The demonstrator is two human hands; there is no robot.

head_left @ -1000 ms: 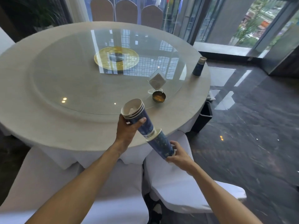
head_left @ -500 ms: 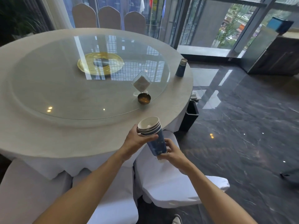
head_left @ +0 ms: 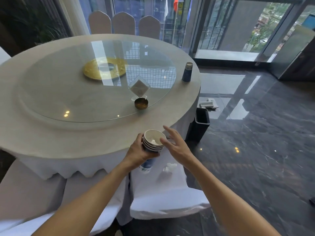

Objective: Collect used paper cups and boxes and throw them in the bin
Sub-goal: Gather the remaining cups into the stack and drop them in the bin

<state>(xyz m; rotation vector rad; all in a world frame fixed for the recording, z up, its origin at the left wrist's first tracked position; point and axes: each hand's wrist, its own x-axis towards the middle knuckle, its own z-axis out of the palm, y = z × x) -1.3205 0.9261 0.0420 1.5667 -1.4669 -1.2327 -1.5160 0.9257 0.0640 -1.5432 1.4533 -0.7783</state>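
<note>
My left hand (head_left: 139, 153) grips a stack of blue paper cups (head_left: 153, 142) with white rims, held upright just off the near edge of the round table (head_left: 51, 138). Crumpled white paper lies inside the top cup. My right hand (head_left: 176, 144) hovers beside the stack's rim, fingers spread, holding nothing. Another blue paper cup (head_left: 187, 72) stands on the table's far right edge. A black bin (head_left: 200, 124) stands on the floor at the table's right side. White boxes (head_left: 208, 104) lie on the floor just beyond the bin.
A glass turntable (head_left: 95, 82) carries a gold disc (head_left: 104, 68), a clear card stand (head_left: 139, 88) and a small brass dish (head_left: 141, 103). White-covered chairs (head_left: 163, 198) stand below my arms; a crumpled tissue (head_left: 169, 167) lies on one. Dark polished floor spreads to the right.
My right hand pushed a cup up onto the bottom of the stack, then let go and rose beside the rim with fingers spread. The view shifted right, showing the bin and boxes.
</note>
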